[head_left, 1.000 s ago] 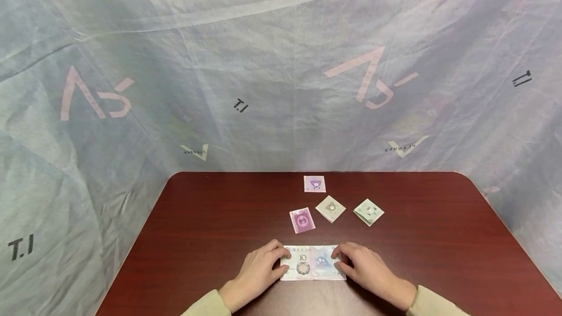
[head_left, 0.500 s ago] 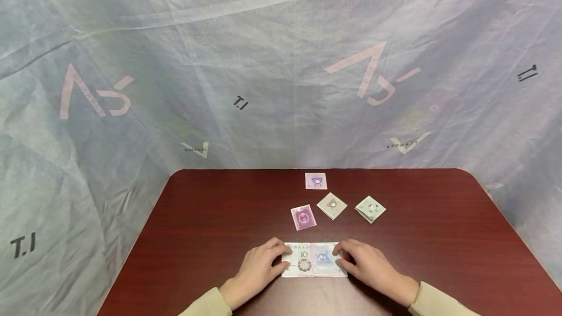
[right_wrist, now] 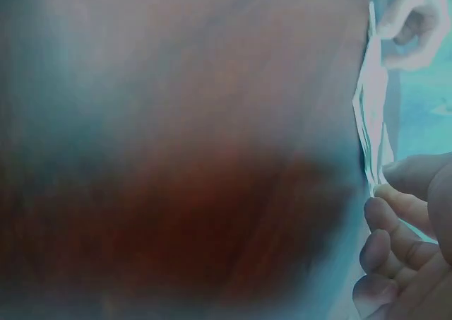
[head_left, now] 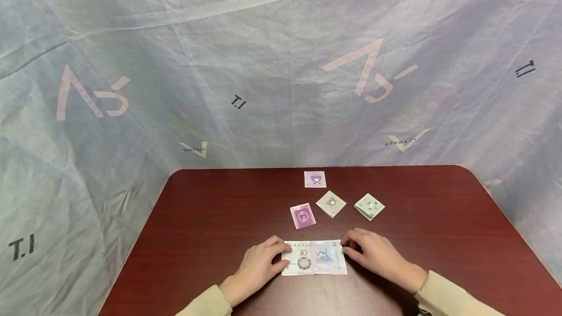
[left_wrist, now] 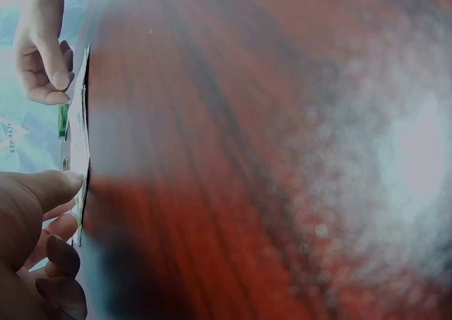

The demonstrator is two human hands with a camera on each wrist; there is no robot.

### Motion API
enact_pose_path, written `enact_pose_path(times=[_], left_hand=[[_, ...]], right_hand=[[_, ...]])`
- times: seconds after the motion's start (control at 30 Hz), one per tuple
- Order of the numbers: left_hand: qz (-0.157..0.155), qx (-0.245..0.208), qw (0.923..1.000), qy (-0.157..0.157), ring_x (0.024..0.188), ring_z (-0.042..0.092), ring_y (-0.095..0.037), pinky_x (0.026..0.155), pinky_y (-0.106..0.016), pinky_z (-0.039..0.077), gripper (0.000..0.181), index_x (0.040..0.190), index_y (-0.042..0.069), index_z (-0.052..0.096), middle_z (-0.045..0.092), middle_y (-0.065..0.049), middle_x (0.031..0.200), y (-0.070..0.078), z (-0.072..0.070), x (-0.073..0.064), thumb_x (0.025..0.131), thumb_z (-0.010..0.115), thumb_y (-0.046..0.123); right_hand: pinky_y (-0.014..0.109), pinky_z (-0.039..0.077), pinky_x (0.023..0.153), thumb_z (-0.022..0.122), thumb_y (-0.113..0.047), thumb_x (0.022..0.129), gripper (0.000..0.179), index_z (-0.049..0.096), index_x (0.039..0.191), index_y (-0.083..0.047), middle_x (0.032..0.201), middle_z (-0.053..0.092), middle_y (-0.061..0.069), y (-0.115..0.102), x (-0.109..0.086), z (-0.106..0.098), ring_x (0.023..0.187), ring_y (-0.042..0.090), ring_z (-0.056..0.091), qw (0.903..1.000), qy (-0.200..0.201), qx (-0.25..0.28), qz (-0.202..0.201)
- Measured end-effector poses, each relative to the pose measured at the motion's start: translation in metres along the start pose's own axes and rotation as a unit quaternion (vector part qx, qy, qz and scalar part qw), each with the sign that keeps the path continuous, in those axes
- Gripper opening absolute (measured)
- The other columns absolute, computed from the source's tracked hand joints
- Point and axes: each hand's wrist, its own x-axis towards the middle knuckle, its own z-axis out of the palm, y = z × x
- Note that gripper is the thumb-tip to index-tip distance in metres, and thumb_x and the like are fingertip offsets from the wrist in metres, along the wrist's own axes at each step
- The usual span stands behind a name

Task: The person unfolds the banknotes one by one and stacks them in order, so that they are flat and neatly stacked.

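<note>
A pale 10 banknote (head_left: 313,263) with a blue cartoon figure lies lengthwise near the front of the table. My left hand (head_left: 259,266) holds its left end between thumb and index finger. At the upper right corner, my right hand (head_left: 378,256) pinches the edge with thumb and fingertip. From the side, in the right wrist view, the banknote (right_wrist: 372,108) shows several paper layers slightly apart. In the left wrist view, the left thumb (left_wrist: 60,187) lies on the note, with the other fingers curled below.
Behind the note lie small folded square notes: magenta (head_left: 303,216), beige (head_left: 331,204), green (head_left: 370,207) and light purple (head_left: 315,179). They rest on a dark red wooden table (head_left: 210,218). Grey printed cloth (head_left: 281,62) hangs around its back and sides.
My right hand has shifted slightly up and right, from over the note's right end to its upper right corner. The left hand stays at the left end.
</note>
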Motion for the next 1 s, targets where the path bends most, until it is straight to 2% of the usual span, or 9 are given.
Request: enact_pose_path(times=[0.13, 0.43, 0.77, 1.0], left_hand=[[-0.001, 0.002, 1.0, 0.0, 0.081, 0.066, -0.007, 0.063, -0.029, 0.052, 0.023, 0.109, 0.02, 0.077, 0.068, 0.01, 0.106, 0.0, 0.0, 0.0, 0.087, 0.083, 0.021], [0.002, 0.001, 1.0, 0.001, 0.081, 0.066, -0.006, 0.063, -0.029, 0.053, 0.023, 0.11, 0.02, 0.077, 0.068, 0.01, 0.107, 0.0, -0.001, 0.0, 0.088, 0.082, 0.021], [0.006, -0.003, 1.0, -0.001, 0.084, 0.067, -0.006, 0.065, -0.029, 0.053, 0.023, 0.111, 0.02, 0.077, 0.068, 0.01, 0.108, 0.0, 0.0, 0.002, 0.089, 0.082, 0.021], [0.003, -0.002, 1.0, -0.002, 0.082, 0.066, -0.006, 0.064, -0.028, 0.052, 0.023, 0.11, 0.02, 0.077, 0.067, 0.01, 0.106, 0.001, -0.001, 0.0, 0.088, 0.082, 0.021]], right_hand=[[0.026, 0.045, 0.057, 0.082, -0.021, 0.089, 0.013, 0.071, 0.094, -0.024, 0.08, 0.056, -0.023, 0.006, 0.006, -0.009, 0.07, -0.004, 0.051, 0.9998, 0.013, -0.007, 0.009], [0.03, 0.049, 0.063, 0.078, -0.017, 0.092, 0.01, 0.073, 0.095, -0.025, 0.084, 0.064, -0.022, 0.021, 0.019, -0.025, 0.074, -0.004, 0.058, 0.9983, 0.013, -0.007, 0.056], [0.036, 0.052, 0.065, 0.077, -0.017, 0.093, 0.008, 0.074, 0.096, -0.023, 0.089, 0.069, -0.016, 0.032, 0.026, -0.031, 0.078, 0.005, 0.064, 0.9965, 0.021, -0.026, 0.076], [0.033, 0.049, 0.063, 0.077, -0.015, 0.092, 0.007, 0.074, 0.097, -0.021, 0.088, 0.069, -0.015, 0.035, 0.03, -0.031, 0.074, 0.003, 0.06, 0.9961, 0.036, -0.029, 0.075]])
